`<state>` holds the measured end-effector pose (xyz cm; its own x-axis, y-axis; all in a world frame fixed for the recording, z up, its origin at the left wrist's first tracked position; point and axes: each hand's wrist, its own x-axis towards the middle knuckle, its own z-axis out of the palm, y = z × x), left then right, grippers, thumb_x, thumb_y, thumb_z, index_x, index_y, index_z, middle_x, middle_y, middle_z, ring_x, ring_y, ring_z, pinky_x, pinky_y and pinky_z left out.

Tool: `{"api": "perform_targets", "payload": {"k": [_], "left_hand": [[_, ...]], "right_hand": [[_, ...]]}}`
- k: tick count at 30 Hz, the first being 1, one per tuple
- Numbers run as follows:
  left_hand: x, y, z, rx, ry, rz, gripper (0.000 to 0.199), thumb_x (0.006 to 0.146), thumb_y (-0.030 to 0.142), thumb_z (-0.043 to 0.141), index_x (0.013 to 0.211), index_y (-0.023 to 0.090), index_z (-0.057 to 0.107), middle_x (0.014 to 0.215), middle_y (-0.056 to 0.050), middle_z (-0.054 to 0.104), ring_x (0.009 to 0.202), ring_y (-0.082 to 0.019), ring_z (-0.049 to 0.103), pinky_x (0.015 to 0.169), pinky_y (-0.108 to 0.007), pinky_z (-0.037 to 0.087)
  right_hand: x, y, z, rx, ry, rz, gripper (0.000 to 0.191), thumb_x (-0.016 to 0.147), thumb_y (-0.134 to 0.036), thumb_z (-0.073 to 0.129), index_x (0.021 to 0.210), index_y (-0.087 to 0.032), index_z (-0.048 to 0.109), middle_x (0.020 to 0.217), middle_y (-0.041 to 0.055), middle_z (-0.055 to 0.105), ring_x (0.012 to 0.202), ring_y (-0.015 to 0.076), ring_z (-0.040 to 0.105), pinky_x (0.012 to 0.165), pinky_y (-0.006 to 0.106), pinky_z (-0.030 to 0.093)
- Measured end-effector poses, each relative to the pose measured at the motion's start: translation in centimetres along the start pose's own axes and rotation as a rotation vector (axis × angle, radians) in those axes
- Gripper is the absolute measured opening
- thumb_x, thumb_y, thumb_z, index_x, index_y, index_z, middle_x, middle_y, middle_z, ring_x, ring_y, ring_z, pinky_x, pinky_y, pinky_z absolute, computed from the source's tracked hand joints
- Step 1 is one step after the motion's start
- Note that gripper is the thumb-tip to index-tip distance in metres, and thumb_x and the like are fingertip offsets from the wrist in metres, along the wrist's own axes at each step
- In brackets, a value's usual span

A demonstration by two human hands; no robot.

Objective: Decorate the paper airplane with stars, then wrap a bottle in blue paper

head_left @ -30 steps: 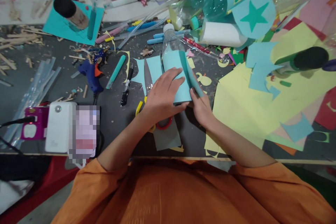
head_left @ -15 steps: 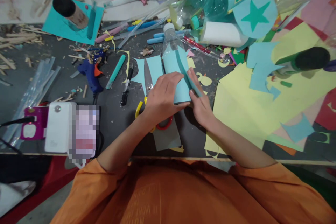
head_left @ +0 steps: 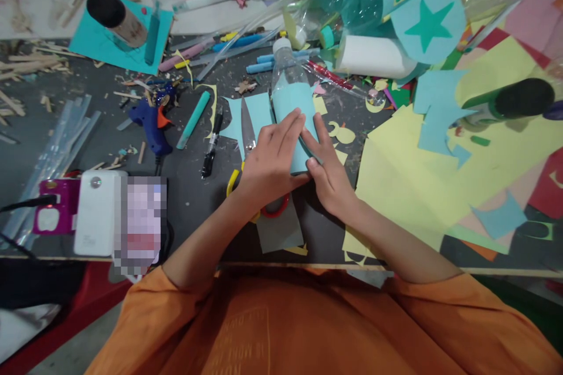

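A clear plastic bottle (head_left: 285,64) with a white cap lies with its neck pointing away from me. Light blue paper (head_left: 292,98) is wrapped around its body. My left hand (head_left: 275,155) curves over the left side of the wrapped bottle, fingers on top and thumb at the bottom end. On the right side my right hand (head_left: 329,173) presses the paper against the bottle, its fingers and thumb partly spread along it. Scissors (head_left: 248,132) with yellow and red handles lie beneath my left hand, partly hidden. A black pen (head_left: 213,145) rests left of them.
A blue glue gun (head_left: 152,129), a phone (head_left: 143,220) and a white power bank (head_left: 97,211) are on the left. Yellow paper sheets (head_left: 409,181) cover the right side. Paper-covered green bottles (head_left: 363,3) and a white roll (head_left: 373,57) stand behind, among scraps.
The loose paper edge that stood up on the right now lies down against the bottle. My right hand has moved left onto it; my left hand has barely shifted.
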<state>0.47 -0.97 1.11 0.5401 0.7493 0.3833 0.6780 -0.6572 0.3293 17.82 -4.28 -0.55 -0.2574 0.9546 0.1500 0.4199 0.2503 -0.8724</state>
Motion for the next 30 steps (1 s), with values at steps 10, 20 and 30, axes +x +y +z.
{"api": "perform_targets", "payload": {"k": [10,20,30], "left_hand": [[-0.1,-0.2,0.0,-0.039,-0.042,-0.021,0.076,0.098,0.061,0.04,0.156,0.016,0.021,0.155,-0.02,0.047,0.134,-0.033,0.051,0.097,-0.037,0.05],[0.0,-0.4,0.0,0.058,0.01,0.025,0.066,0.1,0.052,0.036,0.153,0.015,0.026,0.147,-0.018,0.055,0.127,-0.03,0.056,0.097,-0.037,0.051],[0.1,-0.2,0.3,-0.021,-0.011,-0.028,0.078,0.095,0.063,0.049,0.153,0.016,0.03,0.149,-0.02,0.053,0.131,-0.033,0.054,0.104,-0.043,0.049]], "right_hand": [[-0.2,0.2,0.2,-0.104,0.0,-0.04,0.057,0.102,-0.062,0.029,0.157,-0.046,0.031,0.172,-0.0121,0.009,0.16,0.0312,0.011,0.13,0.057,0.019],[-0.2,-0.3,0.1,-0.114,-0.022,-0.078,0.059,0.098,-0.069,0.029,0.139,-0.04,0.06,0.169,-0.0081,0.027,0.16,0.0324,0.011,0.129,0.062,0.013],[-0.5,-1.7,-0.4,0.486,0.265,-0.092,0.029,0.101,-0.043,0.047,0.116,-0.034,0.07,0.105,-0.0019,0.081,0.099,0.0231,0.078,0.115,0.055,0.047]]}}
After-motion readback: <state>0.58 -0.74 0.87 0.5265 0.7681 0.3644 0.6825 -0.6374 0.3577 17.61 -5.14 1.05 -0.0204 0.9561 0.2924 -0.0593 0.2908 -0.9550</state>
